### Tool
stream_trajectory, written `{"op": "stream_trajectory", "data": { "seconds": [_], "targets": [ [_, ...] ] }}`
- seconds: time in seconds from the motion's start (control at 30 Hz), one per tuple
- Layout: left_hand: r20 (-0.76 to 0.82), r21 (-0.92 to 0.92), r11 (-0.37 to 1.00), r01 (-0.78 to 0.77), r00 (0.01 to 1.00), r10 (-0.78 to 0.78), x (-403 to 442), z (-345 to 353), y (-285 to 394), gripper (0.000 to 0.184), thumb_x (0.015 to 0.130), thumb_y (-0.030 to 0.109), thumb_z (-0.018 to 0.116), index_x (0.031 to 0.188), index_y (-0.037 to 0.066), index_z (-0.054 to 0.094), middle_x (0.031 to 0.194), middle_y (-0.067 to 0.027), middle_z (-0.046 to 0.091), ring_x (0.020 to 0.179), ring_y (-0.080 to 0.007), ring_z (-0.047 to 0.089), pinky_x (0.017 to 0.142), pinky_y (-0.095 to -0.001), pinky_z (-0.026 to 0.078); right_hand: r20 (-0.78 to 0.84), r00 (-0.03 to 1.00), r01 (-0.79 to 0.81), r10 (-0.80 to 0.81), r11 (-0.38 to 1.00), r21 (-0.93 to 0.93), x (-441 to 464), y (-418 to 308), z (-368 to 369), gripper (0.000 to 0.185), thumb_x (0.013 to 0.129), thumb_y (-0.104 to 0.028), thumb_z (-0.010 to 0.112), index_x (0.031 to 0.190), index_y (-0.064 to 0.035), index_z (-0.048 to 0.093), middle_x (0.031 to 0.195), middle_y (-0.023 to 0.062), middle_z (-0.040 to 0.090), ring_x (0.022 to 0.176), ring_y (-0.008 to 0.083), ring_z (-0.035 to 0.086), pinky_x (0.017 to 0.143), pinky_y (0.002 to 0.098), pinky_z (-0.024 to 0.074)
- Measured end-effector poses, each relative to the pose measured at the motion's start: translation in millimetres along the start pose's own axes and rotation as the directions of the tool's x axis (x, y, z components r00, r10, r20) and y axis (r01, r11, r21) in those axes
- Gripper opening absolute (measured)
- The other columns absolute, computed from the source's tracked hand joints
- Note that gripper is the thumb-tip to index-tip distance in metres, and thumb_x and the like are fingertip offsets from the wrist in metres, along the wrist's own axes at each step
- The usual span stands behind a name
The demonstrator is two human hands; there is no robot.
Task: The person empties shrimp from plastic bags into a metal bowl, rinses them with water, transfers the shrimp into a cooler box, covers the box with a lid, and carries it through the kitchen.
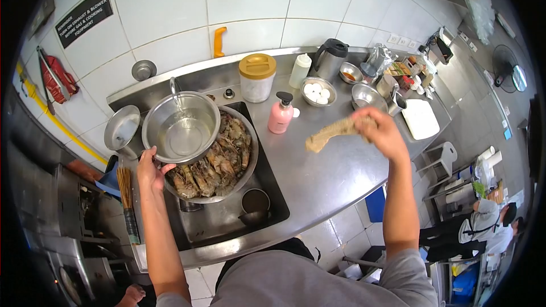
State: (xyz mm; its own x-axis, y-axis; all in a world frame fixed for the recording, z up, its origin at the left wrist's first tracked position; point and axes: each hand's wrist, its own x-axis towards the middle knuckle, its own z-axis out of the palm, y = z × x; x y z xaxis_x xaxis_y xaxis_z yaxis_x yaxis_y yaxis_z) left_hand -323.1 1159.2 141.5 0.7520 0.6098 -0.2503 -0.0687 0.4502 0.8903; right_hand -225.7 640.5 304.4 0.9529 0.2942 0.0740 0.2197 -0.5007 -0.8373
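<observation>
My left hand (150, 170) grips the rim of a steel bowl (149, 136), tilted slightly under the tap (174, 86). Water runs from the tap into it. Below, partly covered by that bowl, a wide metal basin (255, 150) full of large raw prawns (219, 165) rests over the sink (273, 193). Above the counter (318, 170), to the right, my right hand (378, 131) is closed around a crumpled beige-brown cloth (330, 133), blurred by motion. A pink pump bottle (280, 115) stands left of the cloth.
Along the wall are a yellow-lidded tub (257, 82), a squeeze bottle (300, 71), a kettle (331, 59) and a bowl of eggs (304, 98). A white board (421, 119) lies at the counter's right end. Other people (478, 224) stand at far right.
</observation>
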Motion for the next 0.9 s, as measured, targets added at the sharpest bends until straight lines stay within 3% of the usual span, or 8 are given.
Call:
{"op": "stream_trajectory", "data": {
  "seconds": [0.03,0.1,0.23,0.33,0.57,0.63,0.73,0.9],
  "targets": [
    [0.008,-0.002,1.000,0.002,1.000,-0.002,1.4,-1.5,-1.0,0.024,0.089,0.021,0.059,0.104,0.003,0.054,0.103,-0.0108,0.058,0.092,-0.0239,0.061,0.052,-0.0381,0.062,0.065,0.998,-0.016,0.014,0.999,0.028,-11.6,18.1,2.3,0.020,0.084,-0.011,0.068,0.104,-0.0093,0.065,0.091,-0.0005,0.062,0.083,0.0103,0.058,0.077,0.0266,0.0467],
    [0.009,-0.008,1.000,0.005,1.000,-0.004,3.3,-4.2,-2.5,0.024,0.089,0.021,0.059,0.105,0.003,0.054,0.104,-0.0109,0.058,0.093,-0.0237,0.061,0.052,-0.0382,0.062,0.119,0.949,0.312,-0.292,0.926,-0.214,-36.2,73.9,28.4,0.028,0.078,-0.007,0.071,0.104,-0.0094,0.064,0.101,0.0051,0.061,0.093,0.0202,0.059,0.086,0.0325,0.0464],
    [0.002,-0.021,1.000,0.019,1.000,-0.019,6.6,-5.9,-4.1,0.026,0.089,0.021,0.059,0.108,0.003,0.054,0.104,-0.0106,0.059,0.094,-0.0232,0.061,0.052,-0.0386,0.062,0.483,0.864,0.337,-0.140,0.874,-0.350,-104.3,191.0,97.2,0.024,0.073,-0.013,0.075,0.097,-0.0098,0.070,0.102,0.0105,0.066,0.107,0.0322,0.058,0.097,0.0393,0.0445],
    [0.003,-0.023,0.999,0.030,1.000,-0.030,13.5,-12.1,-7.5,0.029,0.089,0.022,0.060,0.110,0.003,0.054,0.106,-0.0109,0.058,0.096,-0.0243,0.061,0.054,-0.0395,0.063,0.118,0.993,0.030,0.031,0.874,-0.485,-121.8,197.5,113.4,0.019,0.076,-0.013,0.073,0.094,-0.0100,0.071,0.088,0.0091,0.064,0.095,0.0309,0.060,0.084,0.0389,0.0489],
    [0.001,-0.013,1.000,0.017,1.000,-0.017,12.5,-11.8,-6.3,0.032,0.088,0.023,0.061,0.111,0.002,0.055,0.109,-0.0112,0.056,0.100,-0.0267,0.060,0.055,-0.0408,0.063,0.121,0.989,-0.020,0.086,0.883,-0.469,-125.5,210.2,127.4,0.024,0.076,-0.012,0.071,0.100,-0.0123,0.070,0.085,0.0103,0.062,0.090,0.0322,0.059,0.080,0.0403,0.0499],
    [0.022,-0.018,1.000,0.013,1.000,-0.012,14.2,-14.7,-7.2,0.031,0.088,0.023,0.062,0.110,0.002,0.056,0.110,-0.0113,0.056,0.102,-0.0269,0.060,0.055,-0.0411,0.064,-0.118,0.955,-0.295,0.272,0.834,-0.467,-125.5,228.4,121.8,0.028,0.075,-0.011,0.071,0.103,-0.0128,0.068,0.088,0.0101,0.061,0.089,0.0321,0.060,0.080,0.0401,0.0500],
    [0.011,-0.027,1.000,0.006,1.000,-0.006,11.3,-11.6,-6.2,0.031,0.088,0.022,0.062,0.110,0.001,0.056,0.110,-0.0113,0.056,0.101,-0.0267,0.060,0.056,-0.0417,0.064,-0.226,0.974,-0.196,0.034,0.631,-0.751,-126.5,210.5,118.6,0.030,0.076,-0.012,0.071,0.105,-0.0113,0.066,0.093,0.0112,0.060,0.091,0.0325,0.060,0.080,0.0419,0.0499],
    [0.011,-0.025,1.000,0.006,1.000,-0.006,6.8,-8.1,-3.6,0.031,0.087,0.021,0.062,0.110,0.001,0.056,0.109,-0.0113,0.058,0.098,-0.0262,0.061,0.056,-0.0422,0.063,0.048,0.986,0.162,-0.157,0.879,-0.449,-115.1,211.1,148.2,0.025,0.079,-0.009,0.068,0.103,-0.0090,0.062,0.091,0.0118,0.055,0.086,0.0318,0.060,0.075,0.0407,0.0506]
  ]
}}
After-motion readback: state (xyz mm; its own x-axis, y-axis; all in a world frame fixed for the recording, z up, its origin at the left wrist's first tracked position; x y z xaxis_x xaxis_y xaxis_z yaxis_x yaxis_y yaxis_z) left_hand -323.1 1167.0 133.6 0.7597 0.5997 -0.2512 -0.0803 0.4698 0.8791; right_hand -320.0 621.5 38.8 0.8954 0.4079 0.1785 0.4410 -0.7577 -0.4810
